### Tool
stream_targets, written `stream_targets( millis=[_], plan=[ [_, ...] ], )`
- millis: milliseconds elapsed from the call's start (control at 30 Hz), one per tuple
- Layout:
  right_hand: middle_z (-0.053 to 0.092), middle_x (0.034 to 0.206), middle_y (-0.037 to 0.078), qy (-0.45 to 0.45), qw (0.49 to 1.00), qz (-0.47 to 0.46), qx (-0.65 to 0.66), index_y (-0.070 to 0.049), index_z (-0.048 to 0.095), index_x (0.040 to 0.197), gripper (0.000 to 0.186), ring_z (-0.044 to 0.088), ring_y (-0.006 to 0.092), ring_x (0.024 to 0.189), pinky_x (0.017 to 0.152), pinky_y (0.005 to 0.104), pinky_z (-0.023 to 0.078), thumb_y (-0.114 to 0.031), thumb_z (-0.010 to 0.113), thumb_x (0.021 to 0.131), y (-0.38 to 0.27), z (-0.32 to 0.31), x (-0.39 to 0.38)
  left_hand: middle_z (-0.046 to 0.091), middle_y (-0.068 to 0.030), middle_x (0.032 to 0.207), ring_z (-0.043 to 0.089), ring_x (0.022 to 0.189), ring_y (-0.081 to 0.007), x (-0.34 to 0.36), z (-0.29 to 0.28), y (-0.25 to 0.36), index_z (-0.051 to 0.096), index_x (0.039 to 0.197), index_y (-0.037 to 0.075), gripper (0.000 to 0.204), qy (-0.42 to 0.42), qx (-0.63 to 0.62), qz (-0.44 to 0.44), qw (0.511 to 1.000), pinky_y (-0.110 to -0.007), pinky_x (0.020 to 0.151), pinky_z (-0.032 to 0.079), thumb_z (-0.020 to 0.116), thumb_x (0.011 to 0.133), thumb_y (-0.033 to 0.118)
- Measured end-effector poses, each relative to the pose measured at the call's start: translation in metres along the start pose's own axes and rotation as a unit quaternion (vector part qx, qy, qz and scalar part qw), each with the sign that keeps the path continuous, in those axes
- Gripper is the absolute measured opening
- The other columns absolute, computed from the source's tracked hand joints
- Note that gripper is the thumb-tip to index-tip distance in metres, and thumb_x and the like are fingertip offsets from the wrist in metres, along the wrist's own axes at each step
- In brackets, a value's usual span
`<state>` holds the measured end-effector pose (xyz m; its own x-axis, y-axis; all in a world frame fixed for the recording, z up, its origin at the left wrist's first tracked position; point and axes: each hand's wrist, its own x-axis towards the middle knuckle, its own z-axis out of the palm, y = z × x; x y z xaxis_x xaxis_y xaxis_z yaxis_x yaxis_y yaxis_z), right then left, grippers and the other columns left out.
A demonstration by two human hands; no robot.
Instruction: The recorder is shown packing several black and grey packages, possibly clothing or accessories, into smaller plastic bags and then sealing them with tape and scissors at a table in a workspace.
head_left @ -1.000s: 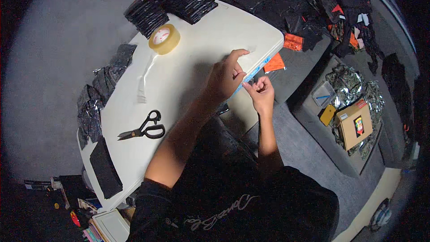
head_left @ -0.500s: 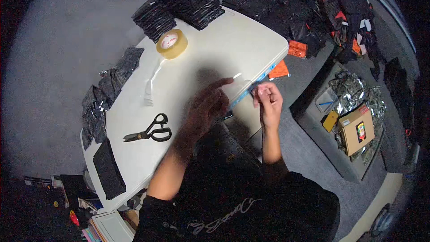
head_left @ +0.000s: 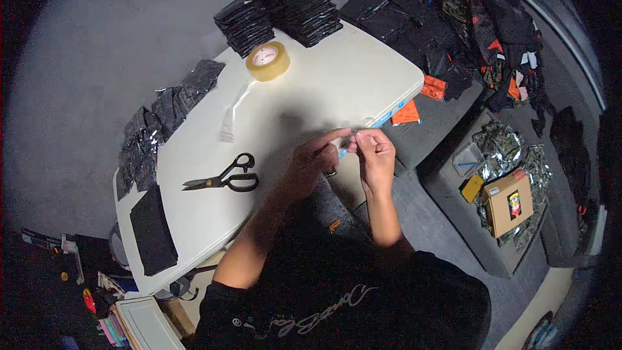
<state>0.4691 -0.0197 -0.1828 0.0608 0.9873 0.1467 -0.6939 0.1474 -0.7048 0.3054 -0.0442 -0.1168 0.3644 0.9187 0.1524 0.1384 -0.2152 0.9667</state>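
Observation:
At the right-hand edge of the white table (head_left: 311, 91), my two hands meet fingertip to fingertip. My right hand (head_left: 376, 155) is closed in a pinch, palm side toward me. My left hand (head_left: 317, 155), in shadow, has its index finger reaching to the right fingertips and its other fingers curled. Something small and clear seems to be between them, too faint to name. A blue printed strip (head_left: 389, 113) runs along the table edge beside them. Left of my hands lie black-handled scissors (head_left: 227, 180). Farther off, a roll of clear tape (head_left: 267, 62) has a loose strip (head_left: 228, 123) trailing from it.
Stacks of black packets (head_left: 298, 10) stand at the table's far end. Crumpled black plastic (head_left: 146, 136) and a flat black piece (head_left: 154, 230) line the left edge. Dark bags with orange packets (head_left: 433, 87) lie far right. A grey bin (head_left: 492, 246) holds a cardboard box (head_left: 508, 202).
My left and right hands have come together; the left index fingertip now meets the right pinch. The whole view has shifted slightly.

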Motion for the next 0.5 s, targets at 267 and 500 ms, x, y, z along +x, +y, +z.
stream_targets(
  millis=[267,500],
  plan=[
    [0.065,0.082,0.006,0.041,0.995,-0.065,-0.069,-0.001,0.064,0.093,0.006,0.059,0.0118,0.072,0.07,0.0287,0.051,-0.006,0.064,0.096,0.02,-0.024,-0.01,0.064,-0.0088,0.091,0.064,0.081,-0.0172,0.002,-0.03,0.027,0.067,0.123,0.009,0.03,0.239,0.259,0.049,0.935,-0.032,0.076,0.053,0.065,0.093,0.012],
    [0.066,0.081,0.005,0.019,0.996,0.005,-0.086,-0.001,0.063,0.091,0.006,0.06,0.0118,0.071,0.07,0.0264,0.049,-0.005,0.066,0.094,0.051,-0.027,-0.026,0.068,-0.0106,0.089,0.066,0.077,-0.0188,0.015,-0.007,-0.017,0.071,0.099,0.004,0.018,0.164,0.249,0.092,0.95,-0.032,0.074,0.054,0.074,0.085,0.014]
  ],
)
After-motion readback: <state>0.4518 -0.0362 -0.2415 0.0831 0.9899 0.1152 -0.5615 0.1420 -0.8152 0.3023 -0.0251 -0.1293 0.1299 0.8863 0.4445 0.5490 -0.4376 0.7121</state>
